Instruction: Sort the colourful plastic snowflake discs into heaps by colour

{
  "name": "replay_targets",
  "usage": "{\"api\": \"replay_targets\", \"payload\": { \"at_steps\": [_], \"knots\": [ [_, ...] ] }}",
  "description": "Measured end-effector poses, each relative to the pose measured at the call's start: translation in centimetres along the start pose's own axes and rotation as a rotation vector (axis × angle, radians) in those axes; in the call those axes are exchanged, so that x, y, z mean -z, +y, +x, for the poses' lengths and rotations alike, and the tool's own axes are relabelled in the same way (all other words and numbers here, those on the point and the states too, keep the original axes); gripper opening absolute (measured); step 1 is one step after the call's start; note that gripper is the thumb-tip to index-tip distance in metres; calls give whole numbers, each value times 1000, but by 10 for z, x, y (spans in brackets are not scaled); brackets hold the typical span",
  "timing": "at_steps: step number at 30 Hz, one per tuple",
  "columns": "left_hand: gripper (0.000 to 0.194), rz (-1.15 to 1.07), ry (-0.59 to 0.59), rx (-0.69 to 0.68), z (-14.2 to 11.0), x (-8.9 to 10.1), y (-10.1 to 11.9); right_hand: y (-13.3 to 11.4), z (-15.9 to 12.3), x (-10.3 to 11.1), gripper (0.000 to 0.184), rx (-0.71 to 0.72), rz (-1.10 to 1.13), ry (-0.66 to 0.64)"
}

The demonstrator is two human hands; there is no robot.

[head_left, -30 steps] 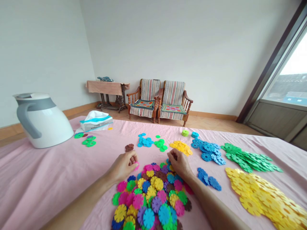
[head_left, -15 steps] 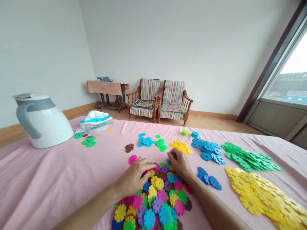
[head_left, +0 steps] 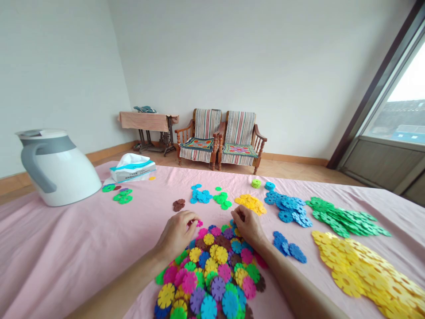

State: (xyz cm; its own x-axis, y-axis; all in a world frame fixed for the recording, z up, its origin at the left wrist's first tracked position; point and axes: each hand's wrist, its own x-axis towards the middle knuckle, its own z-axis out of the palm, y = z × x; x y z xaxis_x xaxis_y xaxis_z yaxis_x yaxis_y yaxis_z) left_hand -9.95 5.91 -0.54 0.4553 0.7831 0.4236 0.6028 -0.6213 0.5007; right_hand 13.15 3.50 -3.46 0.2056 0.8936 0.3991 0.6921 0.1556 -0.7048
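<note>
A heap of mixed-colour snowflake discs (head_left: 215,274) lies on the pink cloth (head_left: 83,248) in front of me. My left hand (head_left: 177,235) rests at the heap's far left edge. Its fingers are curled and pinch a pink disc (head_left: 199,223) at the tips. At the far right edge of the heap, my right hand (head_left: 248,227) sits with its fingers curled in. Whatever they hold is hidden. Just beyond my left hand lie a few brown discs (head_left: 179,204).
Sorted piles lie beyond and to the right: light blue (head_left: 201,196), green (head_left: 223,200), small yellow (head_left: 250,204), blue (head_left: 288,208), small blue (head_left: 288,249), large green (head_left: 345,219) and large yellow (head_left: 365,266). A white kettle (head_left: 56,168) and a tissue pack (head_left: 133,169) stand far left.
My left hand left a pink disc beside the heap, reached into the heap, then drew back to its far left edge with a pink disc at its fingertips. The right hand stayed put.
</note>
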Motion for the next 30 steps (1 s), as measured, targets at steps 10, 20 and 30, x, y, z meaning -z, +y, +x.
{"api": "replay_targets", "payload": {
  "at_steps": [10,20,30],
  "knots": [
    [22,-14,111,-14,5,10,-12,0,0,0,25,13,-1,12],
    [31,-36,-251,-115,-9,3,12,3,0,-2,24,11,-10,13],
    [19,-50,-286,-88,-7,6,15,3,0,-2,25,13,-9,12]
  ]
}}
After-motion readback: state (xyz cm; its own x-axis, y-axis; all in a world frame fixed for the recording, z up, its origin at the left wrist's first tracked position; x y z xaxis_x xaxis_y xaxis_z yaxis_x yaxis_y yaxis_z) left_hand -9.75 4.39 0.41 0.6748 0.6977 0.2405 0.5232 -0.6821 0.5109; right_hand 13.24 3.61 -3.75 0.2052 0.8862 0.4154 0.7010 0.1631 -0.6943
